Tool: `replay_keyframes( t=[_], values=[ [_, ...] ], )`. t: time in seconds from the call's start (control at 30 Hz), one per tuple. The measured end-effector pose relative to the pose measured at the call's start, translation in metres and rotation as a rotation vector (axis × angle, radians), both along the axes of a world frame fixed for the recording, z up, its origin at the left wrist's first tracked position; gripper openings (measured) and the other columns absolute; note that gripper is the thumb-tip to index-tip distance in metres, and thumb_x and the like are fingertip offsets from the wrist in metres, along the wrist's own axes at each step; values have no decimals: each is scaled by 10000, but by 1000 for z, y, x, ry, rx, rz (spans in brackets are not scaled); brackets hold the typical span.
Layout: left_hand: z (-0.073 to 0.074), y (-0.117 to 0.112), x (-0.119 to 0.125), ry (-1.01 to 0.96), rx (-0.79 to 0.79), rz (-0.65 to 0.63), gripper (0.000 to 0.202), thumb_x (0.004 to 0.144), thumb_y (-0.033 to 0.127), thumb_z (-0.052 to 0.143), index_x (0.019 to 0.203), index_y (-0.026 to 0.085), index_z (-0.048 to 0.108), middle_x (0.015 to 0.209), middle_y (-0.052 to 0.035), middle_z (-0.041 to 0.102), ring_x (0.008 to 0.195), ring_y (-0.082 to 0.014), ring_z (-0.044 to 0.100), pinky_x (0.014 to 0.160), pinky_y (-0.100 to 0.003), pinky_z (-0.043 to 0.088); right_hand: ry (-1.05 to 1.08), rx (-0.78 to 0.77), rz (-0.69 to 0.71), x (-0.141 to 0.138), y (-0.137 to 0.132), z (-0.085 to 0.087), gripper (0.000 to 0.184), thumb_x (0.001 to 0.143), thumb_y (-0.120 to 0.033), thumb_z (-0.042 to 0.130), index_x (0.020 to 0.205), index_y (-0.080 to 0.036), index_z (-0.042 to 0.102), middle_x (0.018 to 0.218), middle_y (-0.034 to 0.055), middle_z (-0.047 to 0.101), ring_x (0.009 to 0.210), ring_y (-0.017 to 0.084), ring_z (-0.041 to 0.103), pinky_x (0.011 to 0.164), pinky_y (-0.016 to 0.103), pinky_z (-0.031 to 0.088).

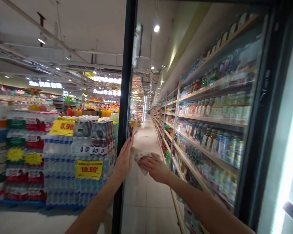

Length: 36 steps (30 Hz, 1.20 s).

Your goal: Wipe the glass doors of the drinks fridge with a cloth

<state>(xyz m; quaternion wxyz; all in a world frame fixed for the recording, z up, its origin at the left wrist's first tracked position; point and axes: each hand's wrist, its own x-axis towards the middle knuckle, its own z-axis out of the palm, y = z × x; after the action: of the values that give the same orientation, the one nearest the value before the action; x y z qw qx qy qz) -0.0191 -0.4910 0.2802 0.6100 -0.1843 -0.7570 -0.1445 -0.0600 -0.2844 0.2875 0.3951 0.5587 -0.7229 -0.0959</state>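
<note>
In the head view, a glass door (139, 191) with a dark frame (127, 81) stands in front of the person. The left hand (123, 161) lies along the frame's left upright, its fingers nearly straight and pointing up; the far side is hidden, so I cannot tell whether it grips the edge. The right hand (155, 165) is open and flat, fingers stretched out together over a pale, crumpled cloth (139, 157) at the glass, just right of the left hand. Part of the cloth shows beyond the fingertips.

Rows of bottles (217, 141) on long shelves (211, 120) show in the glass, with an aisle floor (143, 139) beside them. Left of the door are stacked bottle packs (58, 162) with yellow price signs (89, 169) reading 8.90 and 19.80. Lights (41, 41) hang from the ceiling.
</note>
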Motion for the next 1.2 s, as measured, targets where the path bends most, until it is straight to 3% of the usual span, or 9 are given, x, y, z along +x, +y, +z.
replay_keyframes(
  t=[0.2, 0.37, 0.43, 0.6, 0.67, 0.77, 0.83, 1.03, 1.2],
  values=[
    [4, 5, 5, 71, 60, -84, 557, 922, 177, 352, 1443, 238, 167, 1474, -96, 297, 1350, -215, 302, 1098, -404, 325, 57, -441, -117, 2, -28, 70, 515, 849, -168, 442, 1360, -223, 412, 1445, 58, 366, 1359, 239, 241, 1129, 506, 73],
    [4, 4, 10, 50, 41, -87, 546, 928, 189, 333, 1443, 239, 158, 1479, -111, 280, 1361, -194, 282, 1098, -395, 319, 83, -38, 101, 6, -32, 31, 445, 870, -210, 420, 1313, -215, 467, 1376, 17, 466, 1311, 167, 320, 1146, 397, 142],
    [5, 4, 10, 38, 37, -94, 547, 928, 196, 340, 1443, 240, 159, 1479, -109, 277, 1364, -188, 274, 1102, -389, 311, 89, 9, 115, 5, -32, 36, 420, 879, -219, 411, 1292, -218, 488, 1373, 6, 470, 1302, 158, 334, 1142, 384, 163],
    [19, 13, 2, 56, 89, -91, 558, 929, 248, 360, 1444, 225, 146, 1492, -124, 232, 1381, -219, 225, 1108, -431, 287, 84, -435, -162, 1, -24, 96, 490, 877, -210, 411, 1366, -238, 398, 1468, 27, 327, 1360, 236, 240, 1125, 504, 105],
    [24, 20, -1, 54, 97, -63, 564, 927, 267, 368, 1443, 220, 142, 1495, -135, 215, 1382, -231, 218, 1104, -443, 291, 99, -474, -197, 0, -12, 88, 505, 866, -198, 415, 1369, -236, 395, 1470, 31, 323, 1366, 245, 225, 1126, 507, 71],
    [28, 28, -7, 31, 90, -3, 568, 926, 286, 371, 1439, 210, 138, 1492, -152, 207, 1386, -248, 203, 1090, -466, 307, 130, -246, -105, -2, 13, 59, 512, 860, -195, 421, 1367, -263, 399, 1422, 18, 406, 1335, 201, 286, 1143, 444, 58],
    [28, 31, -10, 40, 76, 34, 571, 926, 303, 367, 1438, 208, 133, 1484, -160, 225, 1389, -260, 192, 1078, -489, 313, 145, -158, -82, -5, 26, 59, 521, 852, -200, 435, 1365, -286, 400, 1393, 12, 445, 1316, 180, 316, 1146, 418, 64],
    [43, 47, -12, 7, -35, 205, 552, 900, 354, 427, 1392, 146, 291, 1465, -194, 279, 1386, -314, 186, 1066, -543, 271, 239, -727, -370, -10, 55, 116, 515, 844, -206, 413, 1358, -233, 417, 1465, 50, 326, 1367, 243, 212, 1112, 489, 114],
    [58, 64, 2, -93, -75, 381, 609, 842, 400, 536, 1377, 164, 365, 1485, -178, 241, 1376, -375, 171, 1036, -602, 262, 309, -674, -355, -14, 116, 81, 462, 857, -227, 378, 1308, -244, 480, 1393, 64, 427, 1337, 246, 282, 1096, 480, 185]
  ],
)
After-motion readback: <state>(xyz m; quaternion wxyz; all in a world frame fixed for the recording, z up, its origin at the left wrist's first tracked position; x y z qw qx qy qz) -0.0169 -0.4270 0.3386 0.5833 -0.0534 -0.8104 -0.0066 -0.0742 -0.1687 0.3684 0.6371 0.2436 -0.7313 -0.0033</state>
